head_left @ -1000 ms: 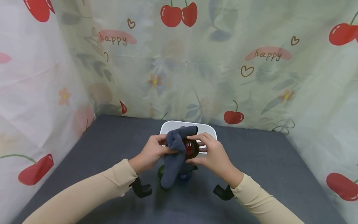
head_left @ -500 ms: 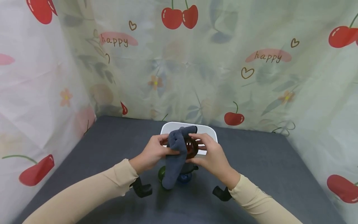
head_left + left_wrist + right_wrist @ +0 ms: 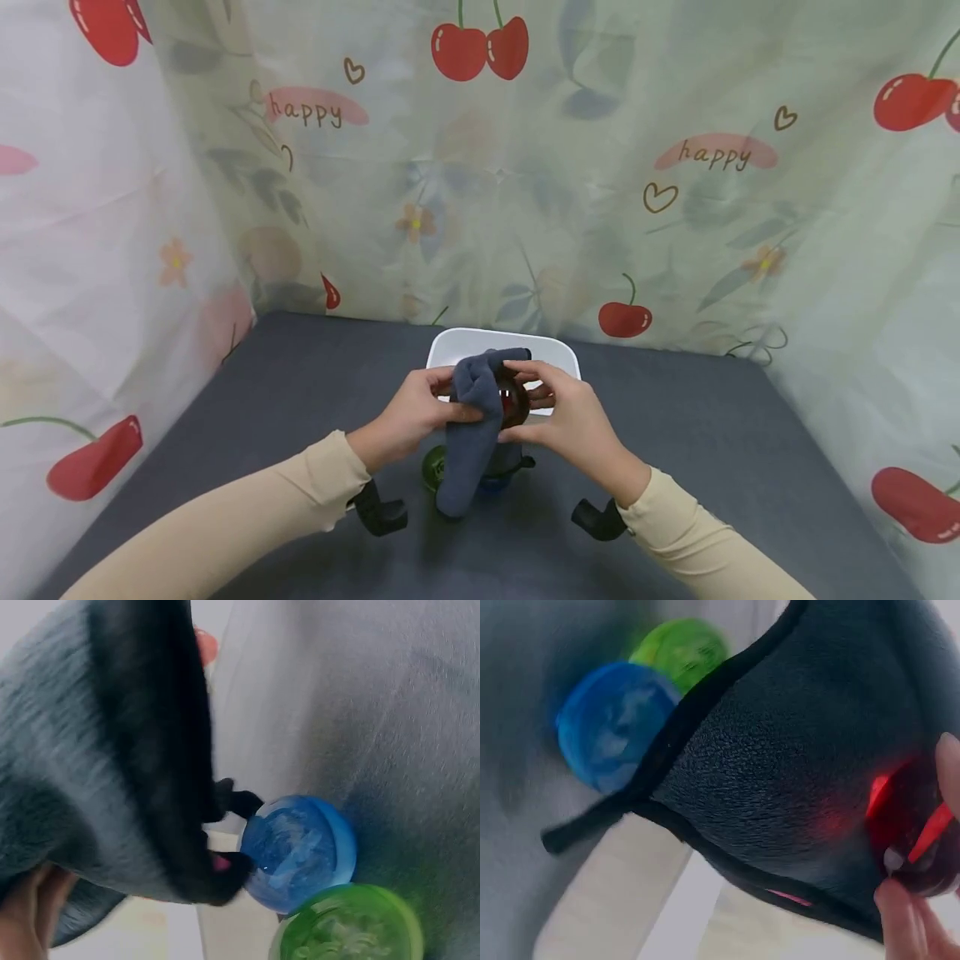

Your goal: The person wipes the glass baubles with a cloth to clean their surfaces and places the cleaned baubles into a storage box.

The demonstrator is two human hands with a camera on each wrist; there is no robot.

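My left hand grips a dark grey-blue fleece cloth with black edging, which hangs down in front. My right hand holds a see-through dark red round object between thumb and fingers. The cloth lies against the red object's left side and hides part of it. In the right wrist view, the red object sits against the cloth's inner face. Below, a blue see-through round object stands beside a green one; the cloth mostly covers the blue one in the head view.
A white tub stands behind the hands, partly hidden by them and the cloth. Dark grey fabric covers the table. Patterned curtains close off the back and both sides. Black curved pieces show below the wrists.
The cloth has lowered slightly and shifted a little right over the red object. More of the green object shows in the head view and less of the blue. Both hands keep their holds.
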